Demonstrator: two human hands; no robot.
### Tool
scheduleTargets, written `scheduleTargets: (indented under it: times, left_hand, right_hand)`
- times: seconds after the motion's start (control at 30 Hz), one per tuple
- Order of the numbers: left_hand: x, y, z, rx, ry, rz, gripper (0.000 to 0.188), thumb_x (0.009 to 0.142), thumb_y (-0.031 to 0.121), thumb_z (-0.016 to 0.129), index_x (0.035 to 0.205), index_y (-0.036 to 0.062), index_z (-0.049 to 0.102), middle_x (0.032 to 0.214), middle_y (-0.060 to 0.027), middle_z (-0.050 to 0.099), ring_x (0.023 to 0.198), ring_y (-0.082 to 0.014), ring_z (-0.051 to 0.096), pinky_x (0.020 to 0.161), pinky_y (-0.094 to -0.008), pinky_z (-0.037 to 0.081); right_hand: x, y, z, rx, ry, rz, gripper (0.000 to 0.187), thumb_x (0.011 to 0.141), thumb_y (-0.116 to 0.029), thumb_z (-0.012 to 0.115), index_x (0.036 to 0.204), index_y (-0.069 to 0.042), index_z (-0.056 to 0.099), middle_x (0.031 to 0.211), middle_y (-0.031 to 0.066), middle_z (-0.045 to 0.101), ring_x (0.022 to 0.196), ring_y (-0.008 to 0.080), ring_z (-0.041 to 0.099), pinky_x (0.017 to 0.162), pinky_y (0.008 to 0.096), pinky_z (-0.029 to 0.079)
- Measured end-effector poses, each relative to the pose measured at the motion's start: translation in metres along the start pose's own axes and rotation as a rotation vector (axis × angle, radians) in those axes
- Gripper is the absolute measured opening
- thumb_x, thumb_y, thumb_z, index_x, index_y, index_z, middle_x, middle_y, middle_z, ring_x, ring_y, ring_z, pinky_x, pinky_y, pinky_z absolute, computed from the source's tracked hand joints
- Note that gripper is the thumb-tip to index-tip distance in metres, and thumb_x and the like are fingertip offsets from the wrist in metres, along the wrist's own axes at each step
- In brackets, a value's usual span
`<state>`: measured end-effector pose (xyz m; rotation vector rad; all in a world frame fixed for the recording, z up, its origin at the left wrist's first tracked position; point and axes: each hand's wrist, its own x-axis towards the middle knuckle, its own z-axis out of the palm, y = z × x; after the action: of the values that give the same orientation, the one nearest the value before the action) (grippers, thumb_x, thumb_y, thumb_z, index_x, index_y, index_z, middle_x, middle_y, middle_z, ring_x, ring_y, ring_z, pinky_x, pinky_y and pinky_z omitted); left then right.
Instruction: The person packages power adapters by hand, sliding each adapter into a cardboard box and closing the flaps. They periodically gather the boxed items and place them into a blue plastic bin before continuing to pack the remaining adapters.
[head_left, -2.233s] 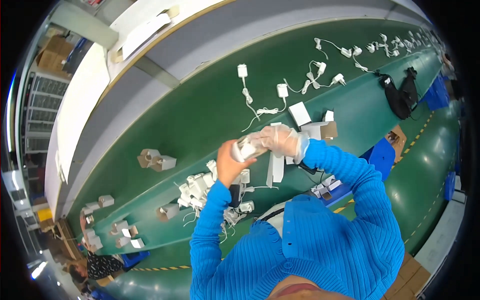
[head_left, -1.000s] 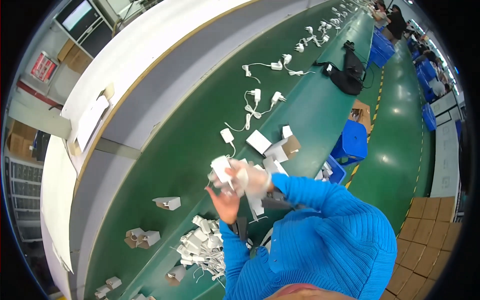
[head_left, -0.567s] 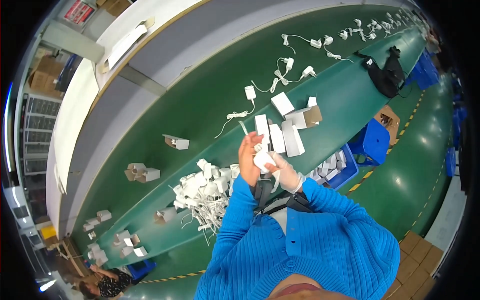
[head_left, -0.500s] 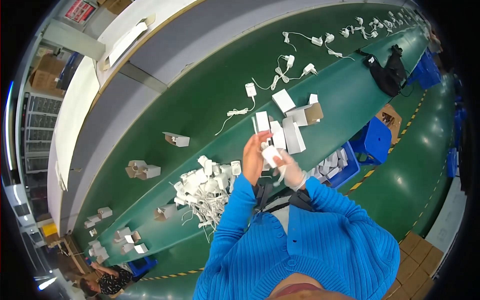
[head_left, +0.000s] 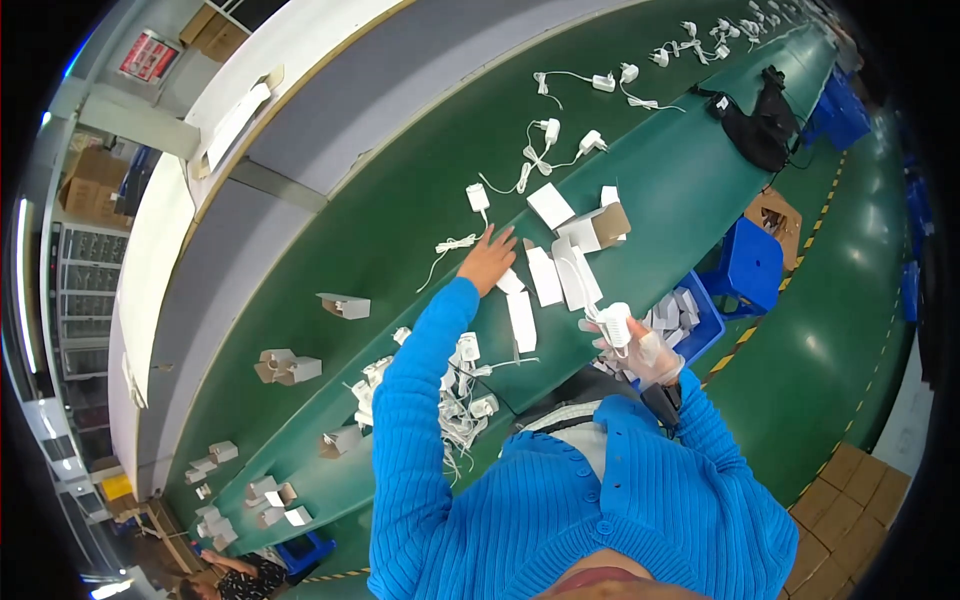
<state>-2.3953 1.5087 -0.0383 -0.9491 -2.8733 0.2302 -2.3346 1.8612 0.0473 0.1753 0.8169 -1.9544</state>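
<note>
My right hand (head_left: 645,355), in a clear glove, holds a white power adapter (head_left: 614,322) over the near edge of the green belt. The adapter's white cord (head_left: 575,285) hangs in a loop beside it. Farther left, my bare left hand (head_left: 487,262) reaches over the belt with its fingers spread and nothing visible in them. Its fingertips are close to another white adapter (head_left: 477,197) with a bundled cord. Below that hand lie white boxes (head_left: 521,320), and to its right stand more white boxes (head_left: 544,277) and an opened one (head_left: 597,228).
A pile of white adapters (head_left: 465,400) lies left of me, partly behind my left arm. Several corded adapters (head_left: 590,145) line the far side. A black bag (head_left: 757,125) rests on the belt. A blue bin of boxes (head_left: 705,320) and a blue stool (head_left: 750,268) stand right.
My hands have moved apart. The left one has let go of the adapter and reached out to the far left, while the right one has carried the adapter to the right.
</note>
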Motion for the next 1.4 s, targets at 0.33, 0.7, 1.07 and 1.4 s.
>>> scheduleTargets:
  times: [0.33, 0.7, 1.07, 1.4]
  left_hand:
    - [-0.063, 0.058, -0.004, -0.398, -0.234, -0.52, 0.081, 0.059, 0.028, 0.08, 0.127, 0.0122, 0.04, 0.122, -0.0145, 0.046, 0.117, -0.0336, 0.042, 0.101, -0.0513, 0.031]
    - [-0.131, 0.018, -0.058, -0.847, -0.044, -0.741, 0.086, 0.055, 0.022, 0.083, 0.129, 0.0111, 0.041, 0.123, -0.0145, 0.048, 0.115, -0.0342, 0.045, 0.096, -0.0447, 0.039]
    - [-0.122, 0.039, -0.144, -1.257, 0.12, -0.621, 0.087, 0.052, 0.02, 0.086, 0.127, 0.0091, 0.042, 0.121, -0.0126, 0.05, 0.114, -0.0284, 0.047, 0.097, -0.0369, 0.038]
    - [-0.126, 0.048, -0.159, -1.346, 0.422, -0.813, 0.082, 0.053, 0.024, 0.085, 0.122, 0.0073, 0.045, 0.113, -0.0144, 0.054, 0.103, -0.0302, 0.053, 0.092, -0.0389, 0.041]
  right_hand:
    - [0.004, 0.025, -0.006, -0.216, -0.103, 0.047, 0.058, 0.09, -0.036, 0.053, 0.134, -0.002, 0.035, 0.124, 0.0107, 0.05, 0.099, 0.0189, 0.055, 0.078, 0.0272, 0.045]
    - [0.043, -0.004, 0.052, -0.338, -0.235, 0.185, 0.048, 0.09, -0.027, 0.056, 0.129, -0.002, 0.042, 0.121, 0.0089, 0.052, 0.104, 0.0213, 0.056, 0.076, 0.0276, 0.045]
    - [0.145, 0.003, 0.134, -1.531, -0.506, -0.404, 0.045, 0.082, -0.016, 0.062, 0.121, 0.001, 0.049, 0.113, 0.0142, 0.057, 0.1, 0.0244, 0.058, 0.078, 0.0351, 0.048]
    - [0.173, -0.003, 0.168, -1.351, -0.624, -0.879, 0.033, 0.074, -0.009, 0.064, 0.106, -0.008, 0.061, 0.104, 0.0102, 0.06, 0.092, 0.0292, 0.059, 0.077, 0.0357, 0.05]
